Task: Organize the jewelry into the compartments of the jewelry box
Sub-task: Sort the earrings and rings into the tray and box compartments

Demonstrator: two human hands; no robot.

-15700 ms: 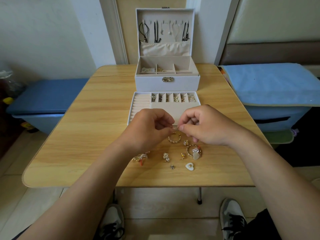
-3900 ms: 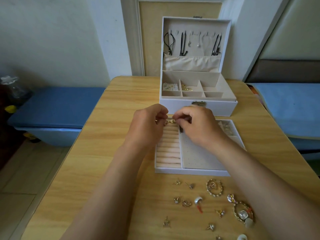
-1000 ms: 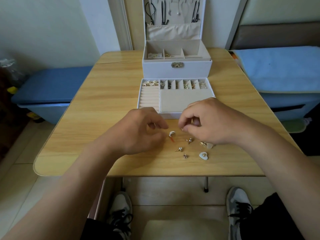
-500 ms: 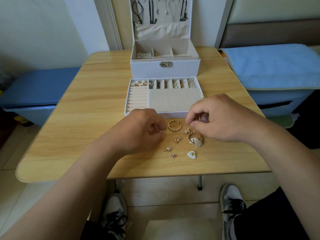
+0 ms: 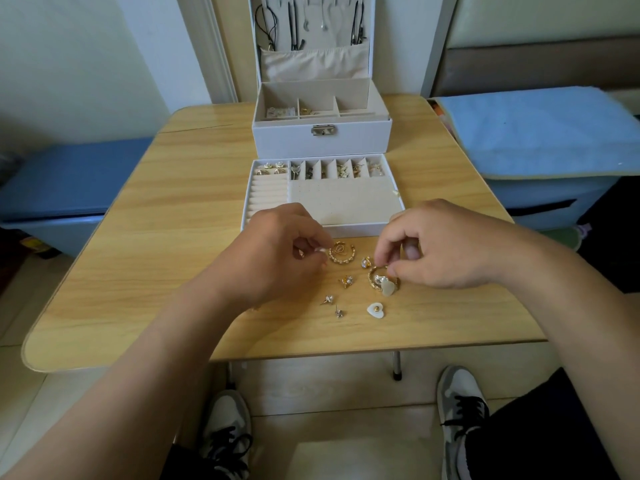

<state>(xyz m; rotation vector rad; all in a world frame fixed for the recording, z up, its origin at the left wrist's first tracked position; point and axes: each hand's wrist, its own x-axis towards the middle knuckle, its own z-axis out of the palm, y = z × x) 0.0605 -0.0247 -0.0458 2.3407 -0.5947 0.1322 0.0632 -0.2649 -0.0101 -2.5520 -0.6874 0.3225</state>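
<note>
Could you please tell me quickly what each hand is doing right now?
Left hand: pinching a small pale earring.
Right hand: pinching the gold hoop, which lies on the table.

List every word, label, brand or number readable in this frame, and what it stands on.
None can be read.
Jewelry box: no brand or label shows; its metal latch bears no legible mark.
Printed sheet under the blue cloth: colours only, too blurred to read.
Shoes: no legible logo.
</note>
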